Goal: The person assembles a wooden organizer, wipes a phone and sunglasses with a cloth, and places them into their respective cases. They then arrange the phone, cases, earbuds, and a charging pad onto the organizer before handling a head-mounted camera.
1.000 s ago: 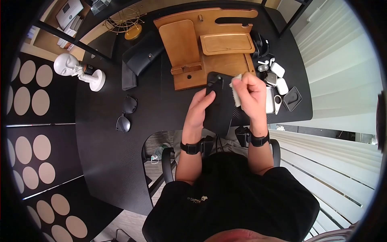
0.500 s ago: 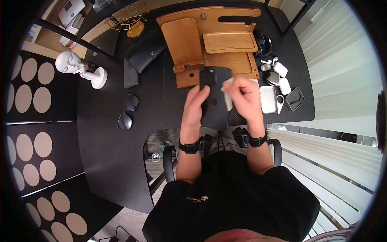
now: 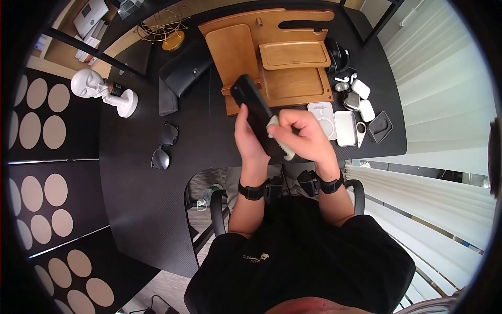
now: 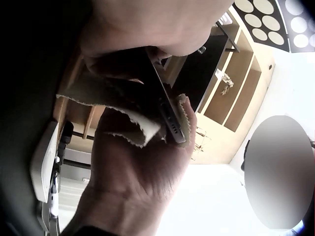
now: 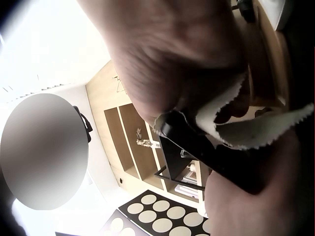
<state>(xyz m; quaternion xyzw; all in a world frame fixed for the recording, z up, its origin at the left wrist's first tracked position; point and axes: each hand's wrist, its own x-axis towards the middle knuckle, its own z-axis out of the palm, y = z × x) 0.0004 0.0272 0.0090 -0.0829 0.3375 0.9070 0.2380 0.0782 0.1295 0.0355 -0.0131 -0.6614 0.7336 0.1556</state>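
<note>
My left hand (image 3: 251,144) grips a black smartphone (image 3: 248,97) over the desk's front edge, thumb along its left side. The phone leans with its camera end up and to the left. In my right hand (image 3: 307,137) a cream cloth (image 3: 287,150) with zigzag edges is pinched against the phone's lower right part. The left wrist view shows the phone's thin side (image 4: 170,118) with cloth (image 4: 129,122) folded about its end. From the right wrist, the cloth (image 5: 268,130) hangs loose beside the phone (image 5: 197,150), whose near end sits inside the right hand's grip.
Behind the hands stands a wooden desk organizer (image 3: 230,49). To the right lie a white box with a ring mark (image 3: 323,118), a white tray (image 3: 346,131), earbuds (image 3: 342,79) and a dark tray (image 3: 380,127). Sunglasses (image 3: 160,158) and a black case (image 3: 185,70) are at left.
The phone has turned from back-up to a leftward lean, its camera end further left. My right hand and the cloth have slid down from its upper right edge toward its lower end.
</note>
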